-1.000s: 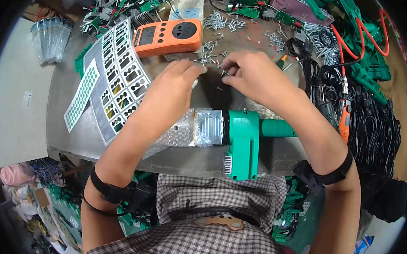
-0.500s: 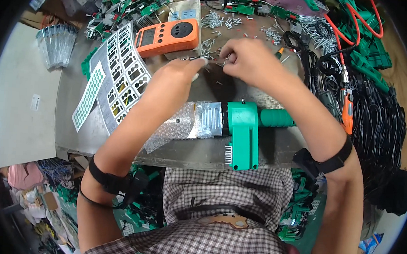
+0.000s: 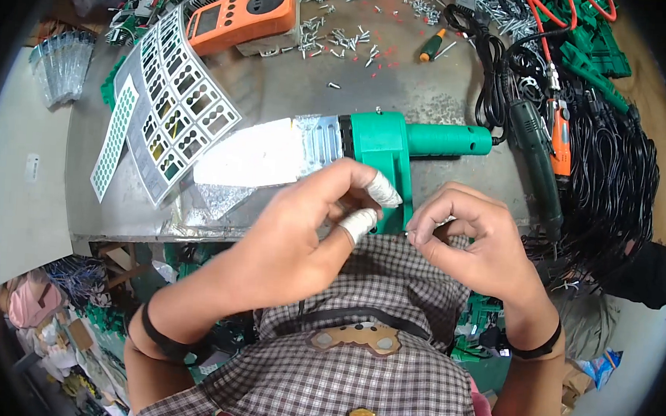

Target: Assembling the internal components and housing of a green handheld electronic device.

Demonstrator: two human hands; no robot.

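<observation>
Across the bench lies a power tool [image 3: 379, 131] with a green housing, a green handle to the right and a ribbed metal neck. Its left end is in shiny bubble wrap [image 3: 252, 154]. My left hand [image 3: 313, 226], thumb and a finger wrapped in white tape, curls over the lower part of the housing; whatever its fingers hold is hidden. To the right of the housing, my right hand [image 3: 472, 235] is closed in a pinch. Something tiny shows at its fingertips, too small to name. Loose screws [image 3: 343, 37] are scattered beyond the tool, a single screw [image 3: 334, 85] nearer.
An orange meter [image 3: 241, 19] and sticker sheets [image 3: 175, 103] are at the left. On the right lie a green-and-orange screwdriver [image 3: 433, 45], a dark corded tool [image 3: 538, 159], an orange electric screwdriver [image 3: 560, 138] and bundled black cables [image 3: 613, 172]. The bench edge [image 3: 156, 237] runs close to me.
Both hands have drawn back from the screw pile toward me, down to the near side of the green tool. The whole view has shifted, so the bench things appear higher.
</observation>
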